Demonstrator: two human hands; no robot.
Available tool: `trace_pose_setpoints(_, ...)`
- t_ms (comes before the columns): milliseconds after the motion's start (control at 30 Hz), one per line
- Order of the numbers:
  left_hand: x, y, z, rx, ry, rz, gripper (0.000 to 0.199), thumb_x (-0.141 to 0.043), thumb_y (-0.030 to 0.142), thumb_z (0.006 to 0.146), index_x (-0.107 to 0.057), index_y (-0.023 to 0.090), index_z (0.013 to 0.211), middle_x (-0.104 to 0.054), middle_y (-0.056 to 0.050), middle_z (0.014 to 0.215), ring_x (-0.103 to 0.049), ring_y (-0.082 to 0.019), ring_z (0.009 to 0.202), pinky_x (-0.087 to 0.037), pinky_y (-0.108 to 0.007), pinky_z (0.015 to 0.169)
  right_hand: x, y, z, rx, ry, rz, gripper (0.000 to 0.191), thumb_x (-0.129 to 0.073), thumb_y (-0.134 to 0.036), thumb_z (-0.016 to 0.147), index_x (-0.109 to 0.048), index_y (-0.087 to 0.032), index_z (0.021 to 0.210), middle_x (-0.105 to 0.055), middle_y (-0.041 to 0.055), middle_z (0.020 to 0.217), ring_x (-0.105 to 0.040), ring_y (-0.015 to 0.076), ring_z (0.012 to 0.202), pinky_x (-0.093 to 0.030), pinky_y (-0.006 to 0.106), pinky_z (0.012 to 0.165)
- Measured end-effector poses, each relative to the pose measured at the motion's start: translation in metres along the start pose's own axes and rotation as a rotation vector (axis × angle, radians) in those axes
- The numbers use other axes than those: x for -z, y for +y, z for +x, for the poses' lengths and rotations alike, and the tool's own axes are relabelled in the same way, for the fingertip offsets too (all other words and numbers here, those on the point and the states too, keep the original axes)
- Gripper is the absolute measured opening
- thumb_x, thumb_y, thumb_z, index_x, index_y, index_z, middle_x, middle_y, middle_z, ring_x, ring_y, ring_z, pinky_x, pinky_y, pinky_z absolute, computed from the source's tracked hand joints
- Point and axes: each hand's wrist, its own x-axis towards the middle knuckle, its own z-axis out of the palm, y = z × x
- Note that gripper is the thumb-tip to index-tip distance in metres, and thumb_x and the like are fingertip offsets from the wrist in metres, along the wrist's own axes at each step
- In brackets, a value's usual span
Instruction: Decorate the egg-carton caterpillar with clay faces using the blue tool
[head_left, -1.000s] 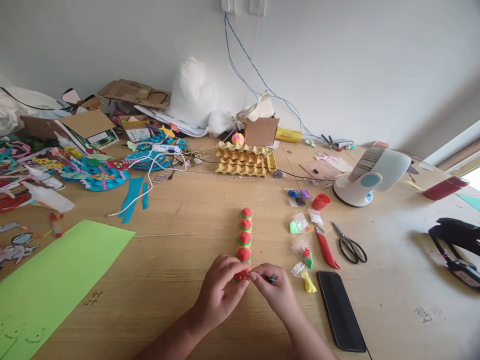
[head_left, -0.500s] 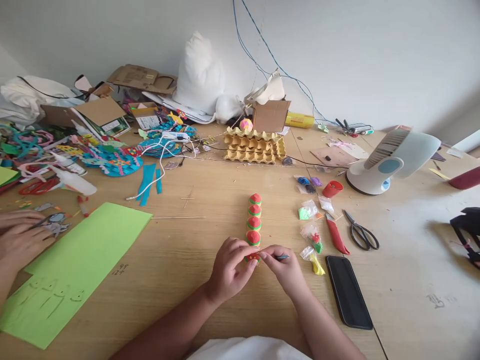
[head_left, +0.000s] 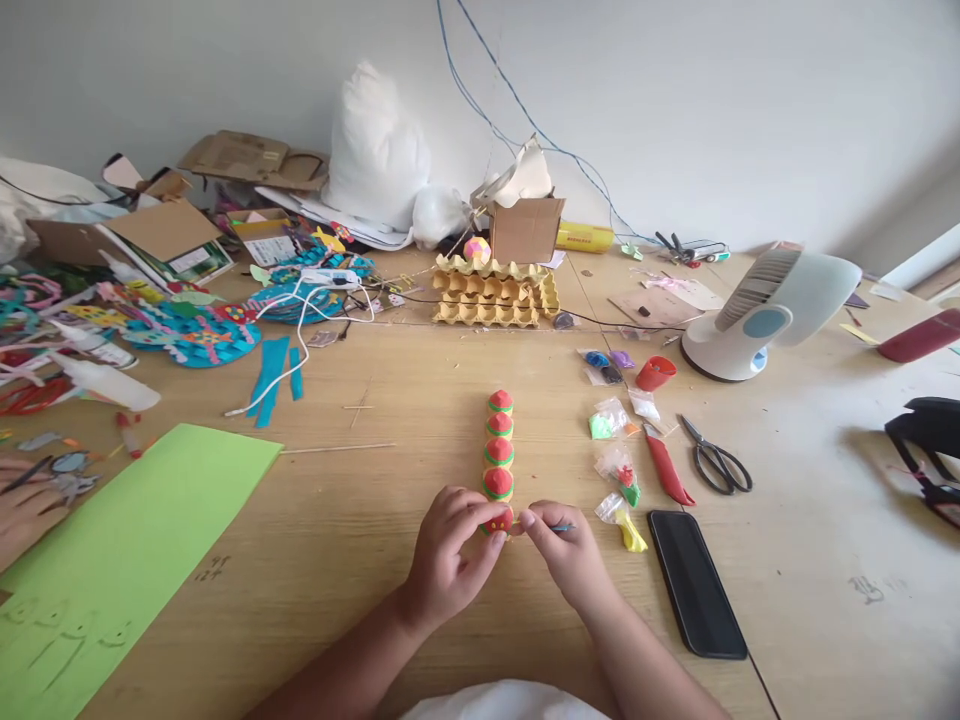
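A row of several cups [head_left: 499, 453], red on top with green and yellow bands, runs away from me on the table; it looks like a strip of egg carton covered in clay. Its nearest cup carries small yellow dots. My left hand [head_left: 452, 550] has thumb and fingers closed around that cup. Just right of it, my right hand [head_left: 566, 555] pinches a thin tool [head_left: 561, 527] with a blue-grey end, its tip pointing at the cup. A tiny yellow bit seems to be at the tip, too small to make out.
To the right lie bags of coloured clay [head_left: 622, 522], a red-handled knife [head_left: 669, 470], scissors [head_left: 716, 455] and a phone [head_left: 697, 585]. Beyond are a fan [head_left: 757, 315] and egg cartons [head_left: 487, 300]. Green card [head_left: 142, 540] and another person's hand [head_left: 26, 510] are at left.
My right hand has drawn slightly right, opening a small gap between its fingertips and the near cup. My left hand keeps its hold. The whole view has shifted a little.
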Motion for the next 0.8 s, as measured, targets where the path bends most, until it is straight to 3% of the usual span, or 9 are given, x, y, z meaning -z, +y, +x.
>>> trace_pose_setpoints(167,0.0014,0.0020,0.0013,-0.020,0.021,0.047,0.028,-0.068,0.020,0.090,-0.067,0.023,0.118,-0.067,-0.006,0.098,-0.059,-0.020,0.093,-0.048,-0.037,0.085,0.0019,-0.0027,0.0002,0.014,0.026,-0.012,0.038,-0.069,-0.051,0.089,-0.079,-0.019,0.070,-0.071,0.0046,0.065,-0.063,0.0167,0.064,-0.049,0.026,0.063)
trace_pose_setpoints(300,0.0010,0.0025,0.0002,-0.017,0.025,0.077,0.030,-0.070,0.022,0.090,-0.067,0.025,0.119,-0.068,-0.005,0.098,-0.060,-0.020,0.092,-0.048,-0.037,0.084,0.0000,-0.0001,0.0016,-0.051,0.010,0.075,0.027,-0.080,-0.047,0.080,-0.081,-0.020,0.079,-0.077,0.0053,0.076,-0.067,0.0176,0.071,-0.053,0.027,0.068)
trace_pose_setpoints(433,0.0005,0.0025,-0.0008,-0.023,0.021,0.080,0.031,-0.070,0.019,0.090,-0.067,0.025,0.120,-0.068,-0.005,0.097,-0.060,-0.020,0.091,-0.048,-0.037,0.084,-0.0023,0.0037,0.0022,-0.103,0.010,0.152,0.027,-0.084,-0.046,0.075,-0.081,-0.020,0.081,-0.078,0.0054,0.077,-0.068,0.0176,0.068,-0.054,0.028,0.065)
trace_pose_setpoints(633,0.0013,0.0050,0.0029,-0.030,0.040,0.059,0.031,-0.070,0.016,0.090,-0.067,0.024,0.119,-0.068,-0.005,0.098,-0.060,-0.019,0.092,-0.048,-0.036,0.085,-0.0006,0.0007,0.0003,-0.038,-0.003,0.016,0.035,-0.077,-0.051,0.081,-0.077,-0.018,0.070,-0.073,0.0053,0.068,-0.063,0.0172,0.064,-0.050,0.028,0.061)
trace_pose_setpoints(800,0.0049,0.0087,0.0067,0.030,0.027,0.038,0.027,-0.070,0.015,0.091,-0.068,0.024,0.116,-0.068,-0.004,0.099,-0.060,-0.019,0.093,-0.049,-0.036,0.086,0.0012,-0.0026,0.0019,-0.028,-0.035,0.015,0.039,-0.072,-0.054,0.086,-0.077,-0.019,0.071,-0.074,0.0055,0.070,-0.064,0.0183,0.068,-0.050,0.027,0.064)
